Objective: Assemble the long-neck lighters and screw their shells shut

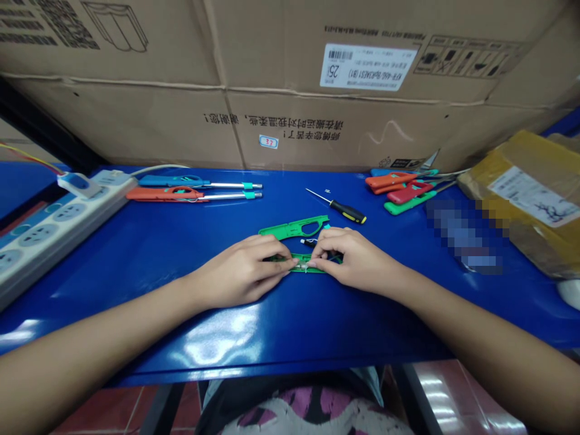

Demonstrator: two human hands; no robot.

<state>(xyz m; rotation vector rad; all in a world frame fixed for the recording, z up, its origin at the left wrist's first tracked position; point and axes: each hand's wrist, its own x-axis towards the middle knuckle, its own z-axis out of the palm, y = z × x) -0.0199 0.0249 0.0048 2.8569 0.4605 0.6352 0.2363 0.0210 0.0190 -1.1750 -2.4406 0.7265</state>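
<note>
Left hand (249, 269) and right hand (357, 257): mid-job

Left fingers close on the near green plastic shell half (302, 258), flat on the glossy blue table (217, 344); right thumb and fingertips seem to pinch a small silvery part (301, 265) inside it. Shell open, so far. Apparently left: seating that part, a black white-tipped component (309, 242) outside, then closing with the far green plastic shell half (290, 230), lying apart just beyond.

Glossy and smooth on the worktop (281, 329). Matt cardboard for the box (158, 109), smooth paper on its label (369, 66). Moulded plastic in the green shell halves (290, 231). Bright metal on the screwdriver shaft (319, 196), plastic at the handle (348, 212). Crinkled shiny tape over the parcel (525, 151). Glossy tile on the floor (113, 411).
</note>
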